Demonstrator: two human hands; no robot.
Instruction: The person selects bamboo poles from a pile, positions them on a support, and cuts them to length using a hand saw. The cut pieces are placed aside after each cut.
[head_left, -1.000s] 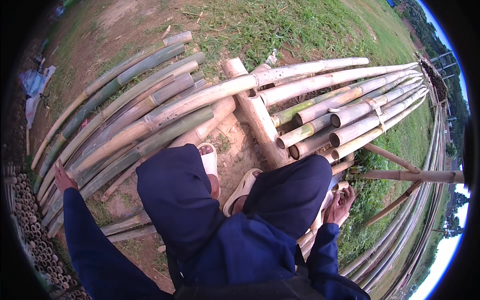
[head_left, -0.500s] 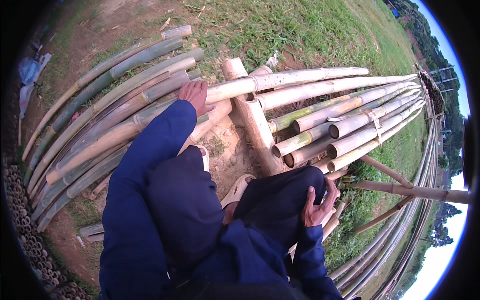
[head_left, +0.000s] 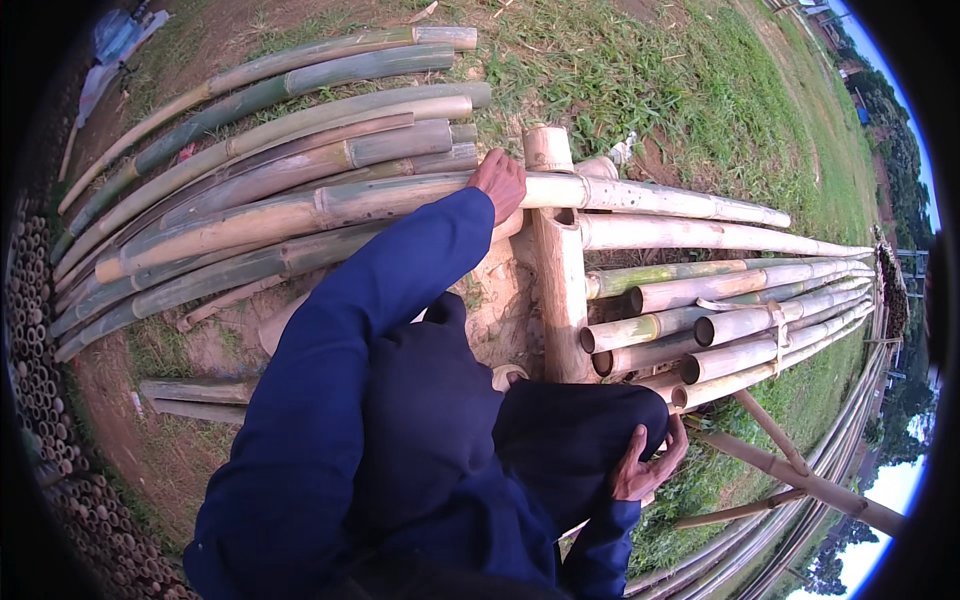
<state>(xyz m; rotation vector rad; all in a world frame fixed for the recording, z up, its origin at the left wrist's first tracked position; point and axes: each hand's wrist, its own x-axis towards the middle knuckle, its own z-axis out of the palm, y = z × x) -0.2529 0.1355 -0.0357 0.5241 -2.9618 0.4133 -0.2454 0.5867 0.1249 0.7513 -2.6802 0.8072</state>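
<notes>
A long pale bamboo pole (head_left: 660, 198) lies across a short bamboo post (head_left: 562, 300) and runs far out to the left. My left hand (head_left: 498, 185) is closed over this pole just left of the post, its fingers curled across the top. On my right knee rests my right hand (head_left: 645, 465), thumb and fingers apart, holding nothing. Right of the post, several bamboo poles (head_left: 745, 328) lie side by side, their hollow ends toward me, with a light strip tied round some of them.
Several greenish bamboo poles (head_left: 300, 82) lie on the ground at the left. Stacked cut bamboo ends (head_left: 95, 525) fill the lower left. A bamboo frame (head_left: 800, 478) stands at the right, near more long poles. Grass (head_left: 650, 80) and bare soil lie beyond.
My view has turned, so the poles appear at a different angle. My left hand has moved right along the pole, closer to the post. The right hand stays on the knee.
</notes>
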